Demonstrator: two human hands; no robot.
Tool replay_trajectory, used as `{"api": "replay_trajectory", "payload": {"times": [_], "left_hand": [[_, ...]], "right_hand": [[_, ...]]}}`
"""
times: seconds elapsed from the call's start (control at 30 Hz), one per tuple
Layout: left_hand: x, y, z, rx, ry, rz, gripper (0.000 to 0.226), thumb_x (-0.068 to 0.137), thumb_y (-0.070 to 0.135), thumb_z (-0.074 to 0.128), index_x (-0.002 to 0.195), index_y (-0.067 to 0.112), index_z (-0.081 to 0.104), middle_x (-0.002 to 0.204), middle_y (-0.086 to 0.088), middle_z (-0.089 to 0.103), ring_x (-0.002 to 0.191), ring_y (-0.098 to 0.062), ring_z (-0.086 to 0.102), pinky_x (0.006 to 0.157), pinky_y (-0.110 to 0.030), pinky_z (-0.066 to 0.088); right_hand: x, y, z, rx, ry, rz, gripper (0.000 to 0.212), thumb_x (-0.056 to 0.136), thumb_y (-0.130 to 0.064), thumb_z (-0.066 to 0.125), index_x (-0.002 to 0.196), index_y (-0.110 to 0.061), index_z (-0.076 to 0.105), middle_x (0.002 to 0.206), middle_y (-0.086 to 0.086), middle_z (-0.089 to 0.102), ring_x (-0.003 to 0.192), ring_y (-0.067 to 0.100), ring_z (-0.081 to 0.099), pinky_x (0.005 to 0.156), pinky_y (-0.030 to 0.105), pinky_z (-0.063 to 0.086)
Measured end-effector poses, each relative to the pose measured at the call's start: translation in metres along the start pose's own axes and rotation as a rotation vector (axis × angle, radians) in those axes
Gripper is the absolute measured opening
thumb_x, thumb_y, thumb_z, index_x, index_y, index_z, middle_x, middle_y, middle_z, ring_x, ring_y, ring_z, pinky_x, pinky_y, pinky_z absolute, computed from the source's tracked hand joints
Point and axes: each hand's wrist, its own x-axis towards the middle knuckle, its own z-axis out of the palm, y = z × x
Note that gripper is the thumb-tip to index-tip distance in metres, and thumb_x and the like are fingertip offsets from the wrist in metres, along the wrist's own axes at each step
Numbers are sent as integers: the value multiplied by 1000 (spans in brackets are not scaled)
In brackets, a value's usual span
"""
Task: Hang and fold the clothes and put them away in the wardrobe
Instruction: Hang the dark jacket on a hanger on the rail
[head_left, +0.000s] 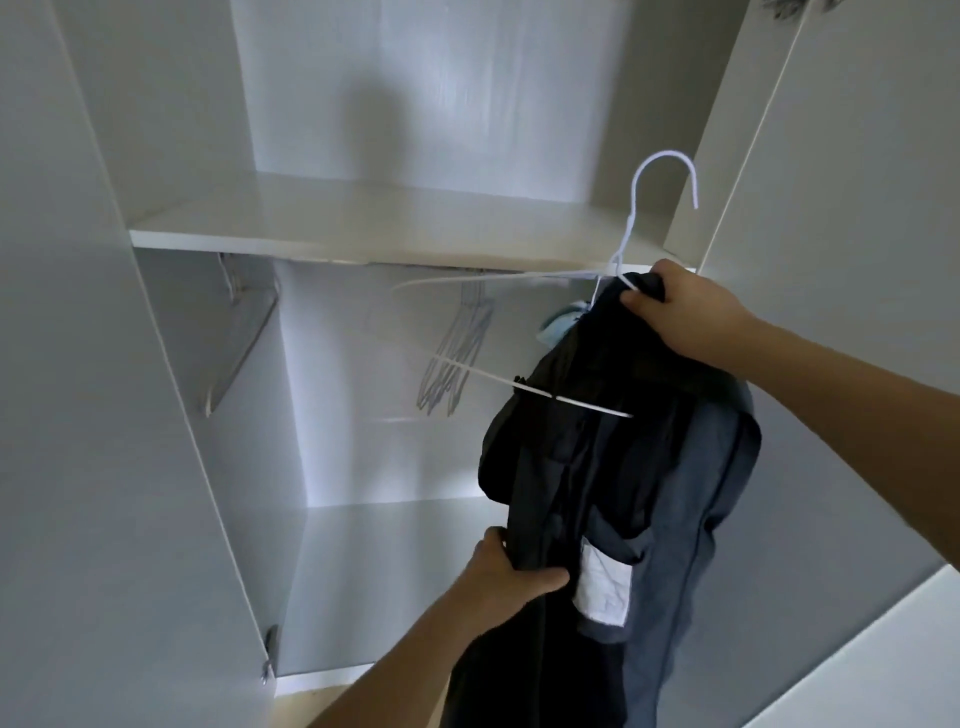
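A white wire hanger (631, 228) with dark trousers (582, 457) draped over its bar is held up in front of the open white wardrobe (395, 218). My right hand (680, 312) grips the hanger's neck together with the top of the dark cloth. Lower down, my left hand (506, 571) pinches a hanging fold of the trousers. A greyer layer and a white pocket lining (605, 587) show on the garment's right side. The hanger's hook points up, free of any rail.
Inside the wardrobe, several bare hangers (457, 358) hang from the rail under the upper shelf (322, 236), with another hanger (234, 332) at the left. A light blue item (561, 322) peeks out behind the trousers. Open doors (93, 415) flank both sides.
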Motion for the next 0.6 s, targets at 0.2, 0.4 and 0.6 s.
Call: {"api": "replay_trajectory", "payload": {"times": [0.2,0.4,0.6], "left_hand": [[52,21,-19,-327,151,-163,36,97,23,54,125,0,58,105,-18,66,97,-34,64,89,-43,52],[60,91,-93,-436,232,-193,23,95,19,51,104,1,63,84,-16,65,71,-29,62,64,-35,53],[35,168,-154,-243,285,-157,13,86,15,55,82,7,65,77,-14,68,71,-29,65,78,-41,56]], "right_hand": [[2,33,-6,25,-23,22,31,96,-44,44,100,-13,44,93,7,53,86,27,49,73,32,34],[-5,84,-4,-57,-91,81,40,98,-44,36,114,-8,46,117,22,58,107,38,54,85,38,38],[-14,86,4,-50,-144,66,80,80,-74,11,114,-14,51,110,15,61,104,34,57,84,39,38]]}}
